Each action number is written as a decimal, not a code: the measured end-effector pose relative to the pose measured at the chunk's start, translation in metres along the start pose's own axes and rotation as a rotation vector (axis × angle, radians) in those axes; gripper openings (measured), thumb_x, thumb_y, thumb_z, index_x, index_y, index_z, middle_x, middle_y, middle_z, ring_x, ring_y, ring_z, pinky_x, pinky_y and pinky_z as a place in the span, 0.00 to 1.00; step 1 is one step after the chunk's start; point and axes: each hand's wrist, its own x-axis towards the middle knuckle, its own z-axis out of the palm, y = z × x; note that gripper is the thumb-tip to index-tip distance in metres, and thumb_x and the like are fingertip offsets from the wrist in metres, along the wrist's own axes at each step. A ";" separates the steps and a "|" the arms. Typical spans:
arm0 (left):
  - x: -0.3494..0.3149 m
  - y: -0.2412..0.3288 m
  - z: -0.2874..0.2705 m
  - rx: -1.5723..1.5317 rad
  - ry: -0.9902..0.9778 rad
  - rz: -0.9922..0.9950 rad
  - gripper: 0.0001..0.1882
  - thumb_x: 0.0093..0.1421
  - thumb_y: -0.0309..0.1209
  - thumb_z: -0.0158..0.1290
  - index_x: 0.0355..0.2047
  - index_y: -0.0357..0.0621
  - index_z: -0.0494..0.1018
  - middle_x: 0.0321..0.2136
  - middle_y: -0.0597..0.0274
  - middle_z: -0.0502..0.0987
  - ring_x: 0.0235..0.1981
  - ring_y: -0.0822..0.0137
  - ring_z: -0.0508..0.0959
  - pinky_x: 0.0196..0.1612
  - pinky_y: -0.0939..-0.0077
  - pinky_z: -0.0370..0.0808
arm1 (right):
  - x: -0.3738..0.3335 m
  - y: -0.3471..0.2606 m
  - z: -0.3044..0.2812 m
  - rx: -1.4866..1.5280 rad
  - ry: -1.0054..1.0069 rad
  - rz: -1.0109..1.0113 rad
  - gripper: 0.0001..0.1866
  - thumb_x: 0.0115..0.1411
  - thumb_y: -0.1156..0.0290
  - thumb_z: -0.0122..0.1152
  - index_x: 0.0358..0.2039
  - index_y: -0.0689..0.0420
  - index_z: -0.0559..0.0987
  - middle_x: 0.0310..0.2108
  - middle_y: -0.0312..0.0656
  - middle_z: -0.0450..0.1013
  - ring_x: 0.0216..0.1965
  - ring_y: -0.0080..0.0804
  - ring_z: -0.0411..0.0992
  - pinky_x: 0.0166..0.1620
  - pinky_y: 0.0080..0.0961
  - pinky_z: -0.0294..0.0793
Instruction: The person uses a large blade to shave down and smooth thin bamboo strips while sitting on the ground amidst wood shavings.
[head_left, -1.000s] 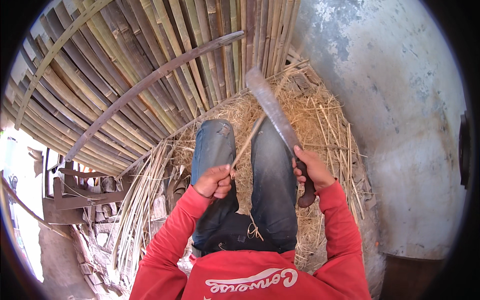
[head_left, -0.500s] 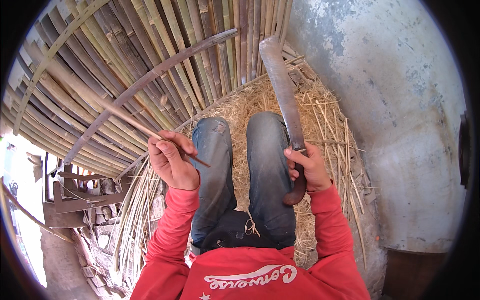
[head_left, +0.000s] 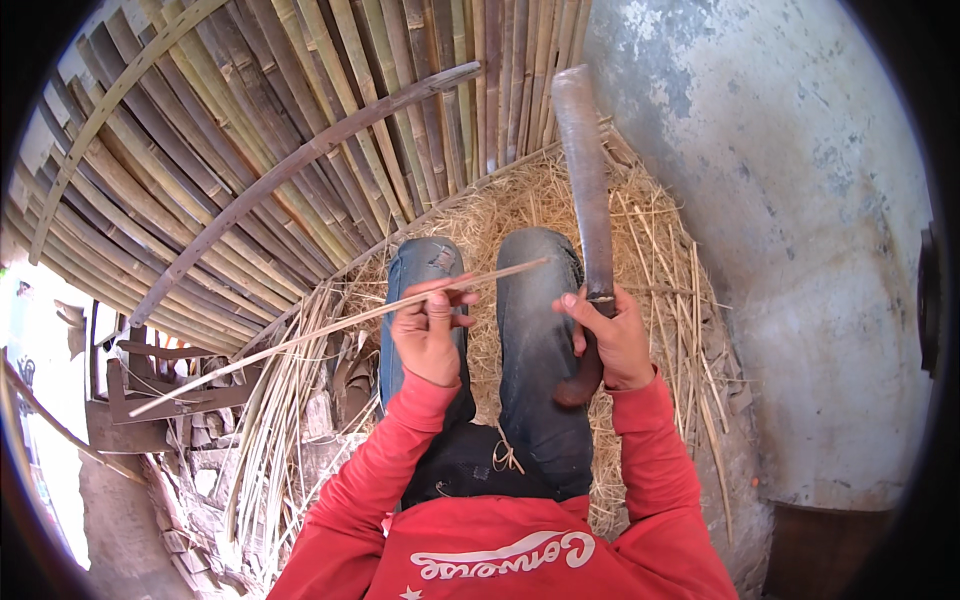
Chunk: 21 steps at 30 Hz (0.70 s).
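My left hand (head_left: 430,330) pinches a thin, pale bamboo strip (head_left: 300,345) above my left knee. The strip slants from low on the left up to a tip over my right knee. In my right hand (head_left: 622,340) is a machete (head_left: 583,170), gripped by its dark, hooked wooden handle (head_left: 582,380). Its long, worn blade stands nearly upright, pointing away from me, apart from the strip. Both hands are over my lap, above my blue jeans (head_left: 540,340).
Shavings (head_left: 500,215) cover the ground around my legs. A bundle of thin strips (head_left: 265,450) lies at the left, more strips (head_left: 690,340) at the right. A bamboo-slat wall (head_left: 330,110) stands ahead; a grey wall (head_left: 800,250) rises on the right.
My left hand has moved right and toward my lap, and the strip has swung so its far end now points down-left. The machete has shifted slightly right and become more upright.
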 end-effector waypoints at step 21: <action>0.026 0.032 -0.067 0.983 -0.293 0.278 0.19 0.66 0.34 0.59 0.53 0.34 0.76 0.48 0.42 0.80 0.39 0.58 0.83 0.42 0.67 0.80 | 0.075 -0.002 -0.097 0.200 0.341 -0.109 0.16 0.58 0.79 0.71 0.38 0.55 0.70 0.26 0.36 0.73 0.20 0.21 0.69 0.24 0.20 0.71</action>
